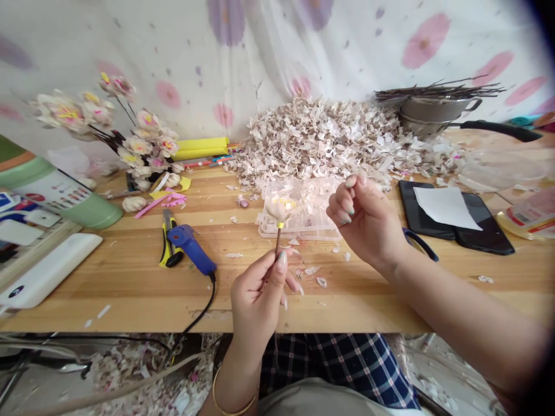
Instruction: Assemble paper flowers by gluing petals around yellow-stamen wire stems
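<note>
We see the left hand (259, 294) pinching a thin brown stem between thumb and fingertips, with a pale paper flower (280, 209) on top, bound in yellow just under the head. The flower sits in the air over a clear plastic compartment box (299, 222), and its petals are hard to make out against the box. The right hand (365, 221) is up near the box, fingers curled closed toward the thumb. Whatever is between them, if anything, is hidden, so we can't tell. Dark blue scissor handles (418, 242) poke out beyond the right wrist, blades out of sight.

Left of the hands lie a blue glue gun (191, 248) with its black cord and a yellow-and-black tool (168, 240), partly blocked by the gun. Behind is a big heap of paper petals (316, 141), then a steel pot (433, 112) with dark twigs (437, 89) across it. A white paper sheet (446, 207) lies on a black tablet (455, 219). Finished paper flowers (117, 133) stand far left. Scraps dot the wooden table (87, 294) and the floor (130, 375), with a spotted cloth (260, 52) behind.
</note>
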Demonstrator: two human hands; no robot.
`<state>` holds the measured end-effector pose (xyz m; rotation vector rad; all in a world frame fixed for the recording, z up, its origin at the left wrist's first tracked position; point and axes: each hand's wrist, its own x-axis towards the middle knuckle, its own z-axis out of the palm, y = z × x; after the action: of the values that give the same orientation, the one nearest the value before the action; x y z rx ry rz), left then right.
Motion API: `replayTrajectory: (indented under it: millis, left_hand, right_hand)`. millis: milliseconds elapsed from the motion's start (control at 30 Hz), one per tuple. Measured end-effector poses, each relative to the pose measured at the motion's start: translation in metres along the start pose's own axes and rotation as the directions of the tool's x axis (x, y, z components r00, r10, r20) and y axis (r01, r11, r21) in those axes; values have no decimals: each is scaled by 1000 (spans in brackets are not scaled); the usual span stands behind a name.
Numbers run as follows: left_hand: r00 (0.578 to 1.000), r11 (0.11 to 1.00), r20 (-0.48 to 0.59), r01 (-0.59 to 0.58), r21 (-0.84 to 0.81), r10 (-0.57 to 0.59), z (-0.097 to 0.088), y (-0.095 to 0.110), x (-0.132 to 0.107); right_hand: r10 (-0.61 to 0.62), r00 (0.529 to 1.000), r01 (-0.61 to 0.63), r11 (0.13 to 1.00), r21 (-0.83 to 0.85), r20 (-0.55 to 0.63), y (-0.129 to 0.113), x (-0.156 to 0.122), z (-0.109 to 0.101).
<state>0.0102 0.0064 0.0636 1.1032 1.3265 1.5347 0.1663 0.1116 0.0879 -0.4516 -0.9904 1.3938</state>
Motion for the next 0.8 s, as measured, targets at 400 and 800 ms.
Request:
replayTrajectory:
  millis: [400,800]
  left_hand:
    - [979,948,202,65,-313,0,-6,-15,-14]
    - [954,963,291,138,-233,-67,-8,-25,-14]
  right_hand:
    - [56,946,-14,991,-130,320,6,-14,0]
    - [164,794,-97,985,-145,585,-6,-31,0]
